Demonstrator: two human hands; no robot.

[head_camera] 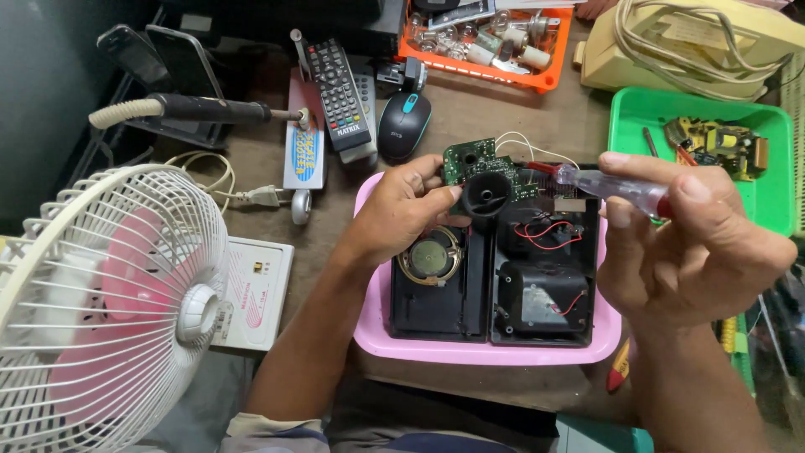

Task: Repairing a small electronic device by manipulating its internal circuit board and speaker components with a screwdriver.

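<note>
I see my left hand (402,210) pinching a small green board (482,168) by its edge, thumb on the near side and fingers behind. A round black part sits on the board. The board is held up over the open black box (495,281).

My right hand (688,252) is curled around a clear screwdriver (608,186). The thumb and first finger pinch the handle. Its tip points left and is at the right edge of the board; I cannot tell if it touches.

The box lies open in two halves inside a pink tray (377,331). The left half has a round speaker (432,256). The right half has red wires (549,231) and a black block.

A white fan (109,302) stands at my left. A soldering iron (201,109), a remote (340,96) and a black mouse (404,124) lie behind the tray. A green tray (641,113) with small parts sits at the right, and an orange tray (549,75) with bulbs is at the far side.
</note>
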